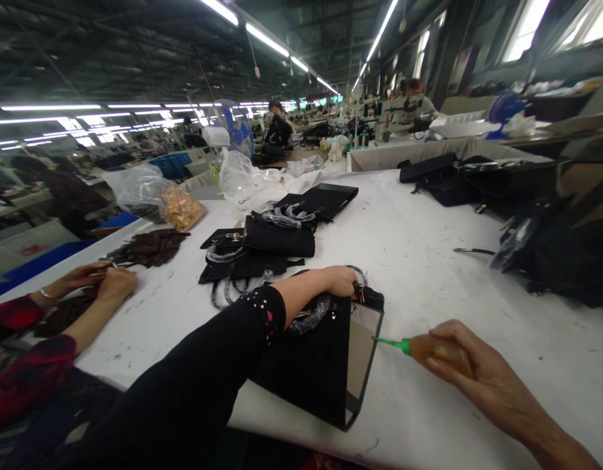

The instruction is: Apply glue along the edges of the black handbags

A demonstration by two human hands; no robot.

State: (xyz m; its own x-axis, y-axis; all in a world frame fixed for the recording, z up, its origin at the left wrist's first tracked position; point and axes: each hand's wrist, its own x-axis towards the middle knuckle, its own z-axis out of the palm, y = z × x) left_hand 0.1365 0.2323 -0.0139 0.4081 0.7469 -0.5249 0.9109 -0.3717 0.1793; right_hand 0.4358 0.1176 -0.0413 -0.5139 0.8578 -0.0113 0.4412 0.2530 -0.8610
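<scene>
Left hand (341,281) clamps the top of the black handbag (315,372) — standing at 6 o'clock on the tabletop (419,248). Right hand (470,372) grips a squeeze bottle (421,348) (green nozzle), tip at the bag's 3 o'clock edge. Likely edge-dabbing; following that edge needs a steady bag.

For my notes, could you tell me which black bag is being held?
The nearest bag, under the left hand; the others lie untouched farther back.

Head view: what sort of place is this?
Probably a handbag factory floor. Black bags are piled on a long white worktable, the left hand grips a black handbag while the right hand holds a green-tipped bottle at its edge, and strip lights run over rows of stations.
</scene>
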